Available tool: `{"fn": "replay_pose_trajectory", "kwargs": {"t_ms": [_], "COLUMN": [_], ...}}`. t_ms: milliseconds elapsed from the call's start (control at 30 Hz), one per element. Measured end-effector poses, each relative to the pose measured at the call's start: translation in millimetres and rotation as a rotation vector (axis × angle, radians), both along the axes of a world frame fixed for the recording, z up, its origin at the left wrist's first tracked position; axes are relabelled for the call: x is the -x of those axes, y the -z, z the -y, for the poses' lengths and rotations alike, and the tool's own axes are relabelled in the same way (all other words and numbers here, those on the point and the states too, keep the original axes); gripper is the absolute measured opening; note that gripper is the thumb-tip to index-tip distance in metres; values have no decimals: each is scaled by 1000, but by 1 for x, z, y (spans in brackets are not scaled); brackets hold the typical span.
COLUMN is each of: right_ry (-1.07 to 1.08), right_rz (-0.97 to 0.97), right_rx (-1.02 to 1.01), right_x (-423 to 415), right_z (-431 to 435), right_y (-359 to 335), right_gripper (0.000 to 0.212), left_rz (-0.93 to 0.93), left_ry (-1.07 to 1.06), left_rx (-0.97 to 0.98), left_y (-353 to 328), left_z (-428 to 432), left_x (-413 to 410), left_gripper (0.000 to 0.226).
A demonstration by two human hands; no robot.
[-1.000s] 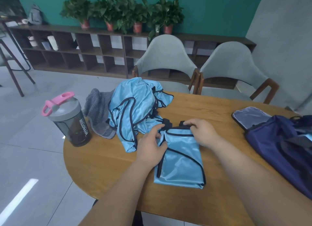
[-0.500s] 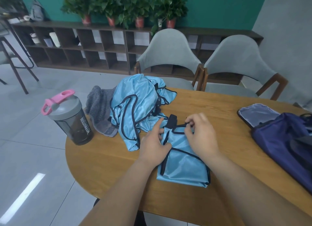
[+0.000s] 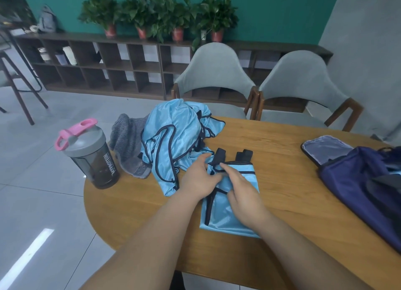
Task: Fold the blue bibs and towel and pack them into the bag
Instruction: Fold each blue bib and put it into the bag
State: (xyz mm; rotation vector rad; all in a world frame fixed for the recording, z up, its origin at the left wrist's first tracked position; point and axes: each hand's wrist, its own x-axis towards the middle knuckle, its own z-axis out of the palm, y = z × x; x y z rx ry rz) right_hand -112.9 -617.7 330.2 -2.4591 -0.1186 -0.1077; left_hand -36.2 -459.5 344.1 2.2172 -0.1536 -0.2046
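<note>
Hands, centre frame: our left hand (image 3: 199, 177) and right hand (image 3: 243, 192) both pinch the half-folded bib (image 3: 225, 221) near its straps (image 3: 220, 154), flat on the table (image 3: 286, 181). We'd tuck straps inward, square edges, press flat. Bag (image 3: 355, 181) lies far right.

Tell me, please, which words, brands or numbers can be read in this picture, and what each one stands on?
"MYPROTEIN": white letters running sideways along the wall of the dark see-through shaker bottle with the grey lid and pink carry loop.
Nothing else in view carries text that can be read.
</note>
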Motion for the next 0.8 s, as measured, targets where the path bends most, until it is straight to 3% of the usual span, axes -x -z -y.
{"fn": "replay_pose_trajectory", "kwargs": {"t_ms": [133,233,333,400,467,533,600,667,733,800], "right_ry": [-4,78,59,14,-8,14,60,63,17,-47], "right_rz": [91,157,7,-53,-65,-53,-9,32,34,3], "right_rx": [-50,89,337,396,337,102,-136,-183,-96,131], "right_x": [14,20,27,30,28,25,25,29,34,41], "right_z": [4,11,20,22,23,28,37,44,48,50], "right_y": [-3,4,11,14,14,11,12,16,19,20], "right_gripper": [64,51,66,71,65,52,46,46,47,55], "left_rz": [118,129,169,184,181,300,537,627,594,468], "left_ry": [-101,-202,-192,-190,-219,-246,-169,78,326,402], "left_rx": [-119,-76,-109,-122,-103,-115,-130,-154,-383,-639], "left_y": [6,11,11,7,3,0,-1,1,10,21], "left_z": [11,10,8,10,14,17,18,16,9,-2], "left_x": [1,-4,-6,-4,3,16,35,52,65,68], "left_gripper": [54,37,35,37,39,42,44,45,46,58]}}
